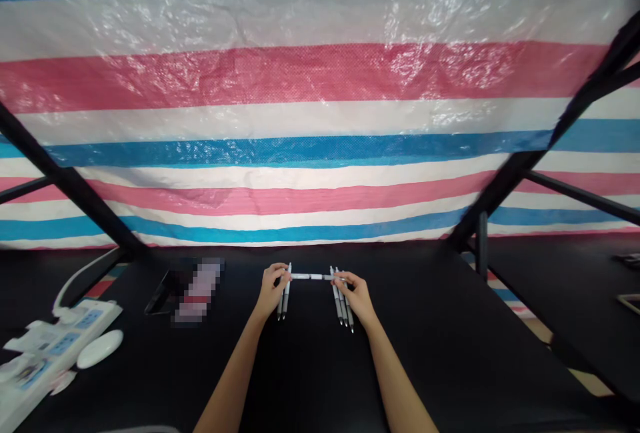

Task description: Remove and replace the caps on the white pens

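A white pen (pixel 316 277) spans the gap between the 2 hands, its long axis running left to right, nearly level with the counter's far edge. The left hand (pixel 273 289) grips its left end with the fingers; the right hand (pixel 356 294) pinches the right end — which end is the writing tip, I cannot tell.

On the black counter (pixel 310 373), 2 pens (pixel 286 303) lie by the left hand and 3 pens (pixel 343 303) by the right, all 5 with tips pointing near. The left pair leans slightly right at the far end; the right group leans left there — so both sets draw closer together toward the far side.
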Available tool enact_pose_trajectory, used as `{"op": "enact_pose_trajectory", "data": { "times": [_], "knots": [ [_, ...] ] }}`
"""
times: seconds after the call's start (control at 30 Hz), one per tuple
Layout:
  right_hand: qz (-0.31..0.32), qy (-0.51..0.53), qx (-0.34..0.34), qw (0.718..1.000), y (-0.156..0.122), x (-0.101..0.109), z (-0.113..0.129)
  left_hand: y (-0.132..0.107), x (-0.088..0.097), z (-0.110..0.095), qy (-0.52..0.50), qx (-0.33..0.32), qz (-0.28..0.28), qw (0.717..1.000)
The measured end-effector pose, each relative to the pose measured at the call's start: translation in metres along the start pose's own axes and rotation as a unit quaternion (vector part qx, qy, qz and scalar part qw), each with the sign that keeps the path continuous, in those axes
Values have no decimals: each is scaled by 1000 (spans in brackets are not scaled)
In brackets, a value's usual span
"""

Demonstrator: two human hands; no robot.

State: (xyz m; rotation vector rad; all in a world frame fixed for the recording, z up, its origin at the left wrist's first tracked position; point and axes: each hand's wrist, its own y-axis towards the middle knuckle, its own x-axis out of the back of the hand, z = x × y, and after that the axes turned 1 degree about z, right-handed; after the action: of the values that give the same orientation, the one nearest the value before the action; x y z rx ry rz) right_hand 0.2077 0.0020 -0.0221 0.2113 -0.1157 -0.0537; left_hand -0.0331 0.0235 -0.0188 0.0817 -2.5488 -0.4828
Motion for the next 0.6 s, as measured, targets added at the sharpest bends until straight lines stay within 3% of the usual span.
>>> {"op": "enact_pose_trajectory", "data": {
  "times": [0.27,0.47,0.6],
  "knots": [
    [-4,-100,22,995,0,0,2,0,0,1,1,-7,5,1000],
    [-48,-243,48,968,-2,-2,6,1,0,0,3,-15,8,1000],
    [-55,-276,43,959,-4,-3,8,1,1,0,-14,-1,4,1000]
  ]
}}
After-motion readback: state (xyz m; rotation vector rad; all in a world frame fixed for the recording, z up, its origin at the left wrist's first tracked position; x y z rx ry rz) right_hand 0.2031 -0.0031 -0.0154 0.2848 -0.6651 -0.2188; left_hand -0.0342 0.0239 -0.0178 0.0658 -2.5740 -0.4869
